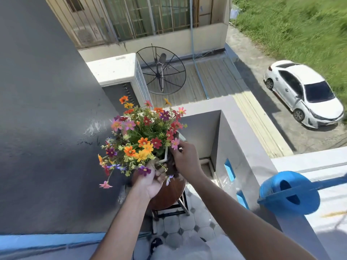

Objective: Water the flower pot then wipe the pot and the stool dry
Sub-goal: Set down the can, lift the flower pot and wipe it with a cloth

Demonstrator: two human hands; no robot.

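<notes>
A flower pot (170, 162) full of orange, red, pink and purple flowers (142, 136) is held above a round brown stool (169, 192) with a metal frame. My left hand (152, 181) grips the pot from below at its near side. On the right side, my right hand (185, 158) holds the pot by its rim. The pot itself is mostly hidden by blooms and fingers. A blue watering can (289, 192) rests on the balcony ledge at the right, well apart from both hands.
A dark grey wall (47, 128) closes the left side. The grey parapet (242, 139) runs along the right, with a drop to a roof, a satellite dish (161, 70) and a white car (304, 94) below. Pale tiles (180, 226) cover the narrow floor.
</notes>
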